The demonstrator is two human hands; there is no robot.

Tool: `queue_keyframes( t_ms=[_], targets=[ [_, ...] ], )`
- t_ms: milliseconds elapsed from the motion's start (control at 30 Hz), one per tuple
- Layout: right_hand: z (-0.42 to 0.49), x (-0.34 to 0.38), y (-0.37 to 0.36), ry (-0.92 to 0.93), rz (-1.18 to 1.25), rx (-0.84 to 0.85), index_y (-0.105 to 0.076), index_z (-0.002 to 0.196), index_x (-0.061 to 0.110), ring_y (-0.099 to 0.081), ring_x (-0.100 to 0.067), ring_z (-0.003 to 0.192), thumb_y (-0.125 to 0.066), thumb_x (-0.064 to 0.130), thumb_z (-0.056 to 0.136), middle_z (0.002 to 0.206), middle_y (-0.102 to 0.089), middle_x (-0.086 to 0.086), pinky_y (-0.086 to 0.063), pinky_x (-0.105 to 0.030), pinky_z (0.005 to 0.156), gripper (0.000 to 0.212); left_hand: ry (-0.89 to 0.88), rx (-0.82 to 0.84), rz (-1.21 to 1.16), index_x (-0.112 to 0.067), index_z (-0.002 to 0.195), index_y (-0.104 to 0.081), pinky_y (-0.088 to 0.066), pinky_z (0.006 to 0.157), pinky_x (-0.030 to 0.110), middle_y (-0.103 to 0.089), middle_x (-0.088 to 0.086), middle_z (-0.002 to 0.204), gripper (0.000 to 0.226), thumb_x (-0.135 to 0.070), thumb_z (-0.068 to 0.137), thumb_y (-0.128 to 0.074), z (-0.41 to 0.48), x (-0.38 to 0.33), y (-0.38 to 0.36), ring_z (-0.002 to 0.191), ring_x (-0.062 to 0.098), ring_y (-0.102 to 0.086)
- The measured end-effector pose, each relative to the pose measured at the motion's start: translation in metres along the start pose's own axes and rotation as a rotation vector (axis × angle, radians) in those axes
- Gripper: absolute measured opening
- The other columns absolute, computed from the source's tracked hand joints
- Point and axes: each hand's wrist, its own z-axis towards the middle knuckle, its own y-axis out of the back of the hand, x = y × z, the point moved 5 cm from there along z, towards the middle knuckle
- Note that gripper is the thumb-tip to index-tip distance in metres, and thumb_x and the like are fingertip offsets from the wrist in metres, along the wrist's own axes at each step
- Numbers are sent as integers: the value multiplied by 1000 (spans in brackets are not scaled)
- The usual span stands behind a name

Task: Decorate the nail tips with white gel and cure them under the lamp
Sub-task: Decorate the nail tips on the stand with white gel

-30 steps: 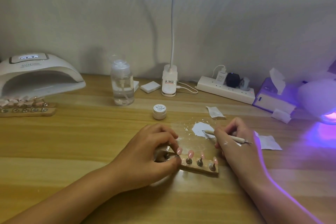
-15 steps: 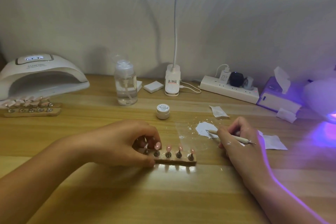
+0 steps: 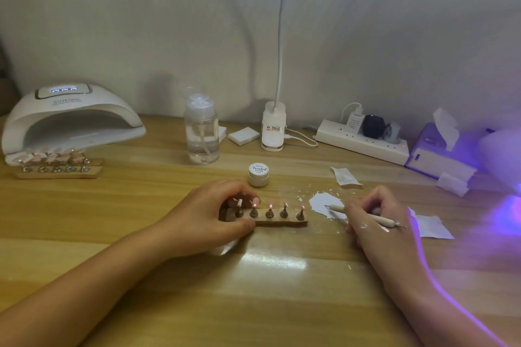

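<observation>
Since 1 s ago the stand (image 3: 282, 223) w/ the pink nail tips (image 3: 270, 206) shifts left & straightens: then it sits slanted, right of the gel jar (image 3: 258, 175); now it lies square to the bench (image 3: 141, 205) edge, just in front of the jar. The left hand (image 3: 211, 214) does the moving. Its grip pinches the stand's left end, thumb on the near edge, fingers curled over the far side by the first peg. That first peg looks bare or turned; can't tell which.

The right hand (image 3: 377, 222) barely moves. Its grip pinches the thin tool (image 3: 366, 215) as before, front tip at the edge of the white gel smear (image 3: 324, 201) on the bench, right of the stand.

Meaning, prob.: this is repositioning, not painting. The tips now face the person in a row, near the gel, so the tool has a short trip from smear to tip. No white shows on these tips at this res., so decorating looks still to do, curing after.

The white lamp (image 3: 70, 121) sits far left, well apart, w/ a second stand (image 3: 56, 170) of tips at its mouth. Purple glow (image 3: 507, 205) at far right; its source is out of clear view.
</observation>
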Motion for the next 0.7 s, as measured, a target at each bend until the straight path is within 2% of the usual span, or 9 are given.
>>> queue_keyframes(
  t_ms=[67,133,200,333,533,600,700],
  targets=[
    [0,-2,0,-15,36,9,-51,70,16,-51,-4,48,-67,21,85,64,-64,-10,-41,-31,56,23,2,-38,-55,-38,99,-66,-45,76,20,-62,-22,92,20,-31,82,-75,-1,0,-3,90,4,-58],
    [1,-3,0,-27,47,17,-50,68,18,-48,-6,47,-67,17,83,63,-62,-12,-39,-30,55,22,1,-59,-51,-37,94,-66,-47,78,28,-63,-18,90,16,-32,82,-74,-1,0,-5,88,6,-58],
    [1,-4,1,-32,51,4,-51,68,20,-46,-7,47,-68,17,82,63,-62,-12,-38,-30,54,22,12,-67,-65,-37,92,-66,-48,78,31,-63,-17,89,15,-31,82,-75,0,1,-5,87,7,-58],
    [1,-4,0,-19,51,4,-52,70,21,-46,-3,46,-68,23,83,59,-63,-5,-37,-29,55,21,53,-50,-96,-37,92,-68,-46,73,23,-64,-24,85,16,-30,81,-77,2,2,-5,82,4,-59],
    [1,-6,0,-13,85,20,-53,71,27,-50,-4,45,-68,26,87,58,-66,-3,-41,-31,56,22,85,-77,-97,-37,91,-65,-37,64,10,-61,-30,81,18,-29,80,-76,2,2,-7,75,-6,-56],
    [1,-5,2,2,108,-17,-53,73,27,-50,-8,48,-67,28,89,60,-66,-1,-40,-32,57,21,89,-101,-123,-36,91,-64,-40,68,13,-64,-23,86,19,-27,79,-76,2,1,-7,78,-3,-58],
    [-2,-2,6,32,159,-93,-52,81,31,-53,-7,54,-61,45,96,68,-69,6,-41,-30,56,23,83,-99,-177,-34,90,-65,-43,73,20,-66,-14,91,17,-22,82,-75,2,0,-7,80,1,-58]
  ],
)
